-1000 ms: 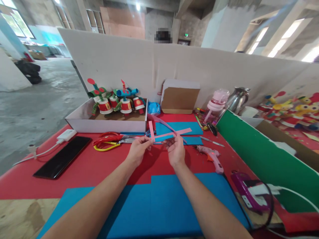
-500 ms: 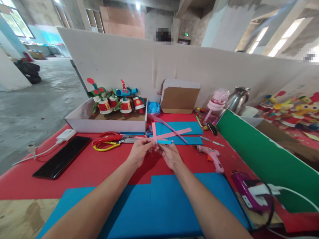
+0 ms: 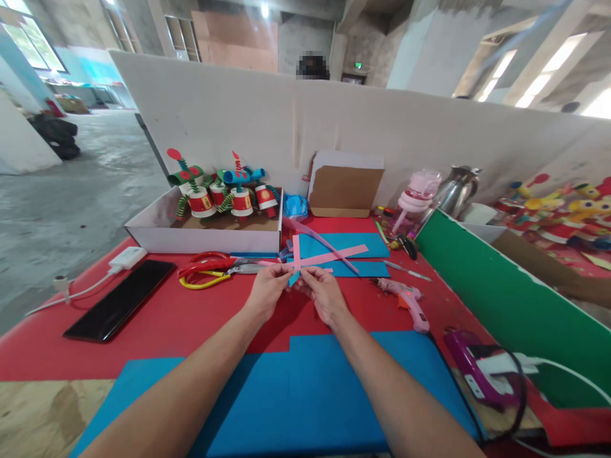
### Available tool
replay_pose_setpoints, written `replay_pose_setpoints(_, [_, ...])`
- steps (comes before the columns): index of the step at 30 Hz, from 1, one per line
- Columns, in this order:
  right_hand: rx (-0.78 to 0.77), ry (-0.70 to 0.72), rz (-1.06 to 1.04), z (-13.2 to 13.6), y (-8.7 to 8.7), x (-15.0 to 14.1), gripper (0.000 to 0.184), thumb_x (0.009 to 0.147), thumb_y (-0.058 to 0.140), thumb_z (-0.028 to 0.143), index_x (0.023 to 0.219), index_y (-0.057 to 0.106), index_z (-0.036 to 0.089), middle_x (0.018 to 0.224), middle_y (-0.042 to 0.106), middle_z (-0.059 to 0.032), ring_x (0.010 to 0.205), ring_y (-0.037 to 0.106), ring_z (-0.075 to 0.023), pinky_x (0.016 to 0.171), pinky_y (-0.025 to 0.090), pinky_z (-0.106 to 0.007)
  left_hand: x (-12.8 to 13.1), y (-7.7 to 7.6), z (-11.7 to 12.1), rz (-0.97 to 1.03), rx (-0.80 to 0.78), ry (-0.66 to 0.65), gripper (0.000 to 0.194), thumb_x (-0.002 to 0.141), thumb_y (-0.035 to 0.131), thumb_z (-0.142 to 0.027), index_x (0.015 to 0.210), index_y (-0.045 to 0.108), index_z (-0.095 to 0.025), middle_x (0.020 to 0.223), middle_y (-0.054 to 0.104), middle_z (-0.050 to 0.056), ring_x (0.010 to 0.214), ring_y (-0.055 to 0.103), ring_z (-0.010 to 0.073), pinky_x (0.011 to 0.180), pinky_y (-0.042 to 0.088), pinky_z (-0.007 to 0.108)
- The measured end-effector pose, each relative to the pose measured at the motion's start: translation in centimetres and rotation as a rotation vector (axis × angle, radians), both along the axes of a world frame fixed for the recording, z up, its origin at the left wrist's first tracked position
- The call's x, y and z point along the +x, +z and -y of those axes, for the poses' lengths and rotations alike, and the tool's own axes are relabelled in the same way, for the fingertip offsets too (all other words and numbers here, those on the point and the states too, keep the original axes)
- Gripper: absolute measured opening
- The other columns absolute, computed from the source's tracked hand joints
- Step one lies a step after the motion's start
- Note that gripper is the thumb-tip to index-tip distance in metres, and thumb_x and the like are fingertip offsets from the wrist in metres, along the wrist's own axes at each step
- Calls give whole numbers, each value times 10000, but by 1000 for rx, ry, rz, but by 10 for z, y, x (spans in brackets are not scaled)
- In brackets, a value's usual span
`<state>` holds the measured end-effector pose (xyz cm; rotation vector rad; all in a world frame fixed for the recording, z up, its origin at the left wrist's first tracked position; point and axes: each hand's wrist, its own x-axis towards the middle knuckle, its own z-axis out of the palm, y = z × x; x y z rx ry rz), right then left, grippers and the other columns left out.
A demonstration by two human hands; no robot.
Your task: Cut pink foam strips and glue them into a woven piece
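My left hand (image 3: 267,291) and my right hand (image 3: 325,294) meet over the red tabletop, thumbs and fingers pinched. Between them is a small blue paper strip (image 3: 294,278), its short end pointing down toward the left. A pink paper strip (image 3: 296,249) stands up from the same spot, between the fingertips. The join of the two strips is mostly hidden by my fingers. Just beyond lie loose pink paper strips (image 3: 337,256), crossing over blue paper sheets (image 3: 344,244). Red and yellow handled scissors (image 3: 210,270) rest left of my left hand.
A white box (image 3: 205,240) holds several paper-cup figures (image 3: 200,202). A black phone (image 3: 119,299) lies left. Rightward are a pink glue gun (image 3: 405,299), a pen (image 3: 405,271), a purple power strip (image 3: 480,369) and a green panel (image 3: 506,305). Blue sheets (image 3: 286,394) cover the near edge.
The blue strip lay out to the right across my right fingers; now it is folded over, pointing down-left between my hands. My right fingers have risen slightly to pinch at the fold.
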<state>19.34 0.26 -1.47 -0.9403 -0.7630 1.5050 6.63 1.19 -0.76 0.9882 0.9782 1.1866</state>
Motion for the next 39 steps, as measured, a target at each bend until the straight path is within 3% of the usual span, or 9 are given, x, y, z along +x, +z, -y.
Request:
replay_pose_setpoints(13, [35,-94,120,1,1,0,325,525,855,420,721,718,200,594,666,17,584,603,-151,671,525,-309,-2,-2,3,-81,132,-7,284,603,801,-417,653,705,-155,567,636,18,536,530,128,501,433,245])
replay_pose_setpoints(17, [65,-151,163,-2,0,-1,313,547,827,444,713,719,201,582,652,16,576,583,-149,649,504,-298,2,-2,3,-81,132,48,273,585,809,-394,703,733,-160,597,660,22,567,559,142,532,447,256])
replay_pose_setpoints(21, [51,-213,109,-4,-1,-1,301,540,814,442,677,692,203,603,653,23,572,570,-136,631,488,-283,6,2,6,-84,101,-6,290,591,807,-362,796,735,-168,717,707,32,639,602,158,585,463,262])
replay_pose_setpoints(24, [45,-188,103,-4,-1,-1,290,554,807,437,664,679,201,625,660,20,586,580,-137,645,493,-286,6,2,6,-124,97,18,309,601,798,-385,816,729,-174,724,700,25,642,599,160,589,457,266])
replay_pose_setpoints(28, [37,-120,140,-3,-4,0,291,567,818,423,693,690,194,602,644,27,573,582,-130,638,488,-273,2,-1,3,-199,123,110,265,623,771,-422,675,688,-176,586,625,-11,546,522,129,540,409,252])
replay_pose_setpoints(34, [35,-71,150,-2,-6,2,336,529,852,383,781,720,203,738,717,-1,651,630,-153,686,508,-288,0,0,2,-224,104,140,258,606,763,-410,589,652,-177,540,605,-13,527,506,123,519,382,242])
replay_pose_setpoints(39, [44,-84,180,-2,-4,3,276,556,838,416,706,732,210,619,668,26,606,609,-149,692,505,-298,1,0,3,-212,95,126,249,606,765,-409,607,669,-179,524,592,-21,501,484,118,486,380,240])
